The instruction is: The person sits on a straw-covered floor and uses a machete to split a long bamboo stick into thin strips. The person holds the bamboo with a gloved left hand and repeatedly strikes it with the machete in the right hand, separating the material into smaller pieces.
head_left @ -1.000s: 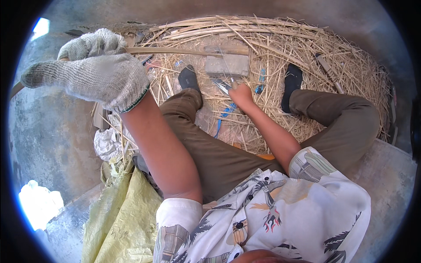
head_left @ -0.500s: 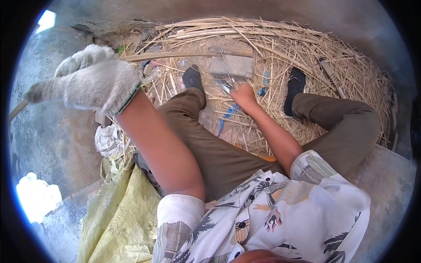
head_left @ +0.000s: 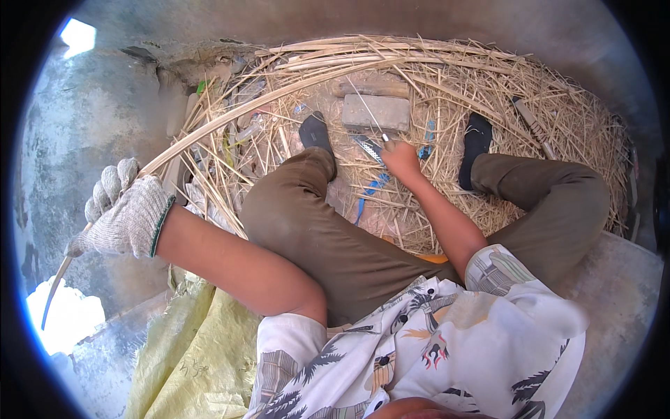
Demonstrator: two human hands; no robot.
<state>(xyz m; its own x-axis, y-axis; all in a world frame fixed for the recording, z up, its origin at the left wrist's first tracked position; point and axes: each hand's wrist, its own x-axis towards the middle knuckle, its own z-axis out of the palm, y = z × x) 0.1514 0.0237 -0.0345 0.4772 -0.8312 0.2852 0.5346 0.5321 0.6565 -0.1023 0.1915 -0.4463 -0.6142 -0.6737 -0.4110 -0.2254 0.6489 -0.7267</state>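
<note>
My left hand [head_left: 125, 209], in a knitted off-white glove with a green cuff, is out at the far left, closed around a long, pale bamboo strip [head_left: 230, 115]. The strip bows up and right from the glove to the far side of the floor; its other end sticks out below the thumb. My bare right hand [head_left: 402, 160] is closed on the handle of a knife [head_left: 366, 105], whose thin blade points up and left across a grey brick [head_left: 377, 112]. The blade and the strip are apart. Beside that hand lies a black-and-white patterned object [head_left: 368, 148], too small to name.
Long strips [head_left: 453, 50] and loose shavings [head_left: 447, 105] cover much of the floor. A second tool with a slim handle [head_left: 534, 129] lies at the right, past my foot. Blue scraps [head_left: 372, 185] lie between my legs. A yellow woven sack [head_left: 195, 342] is at lower left, near the wall.
My left hand has come down toward me with the strip, which now slants and arches above the brick instead of running nearly level to it. My right hand keeps the knife near the brick.
</note>
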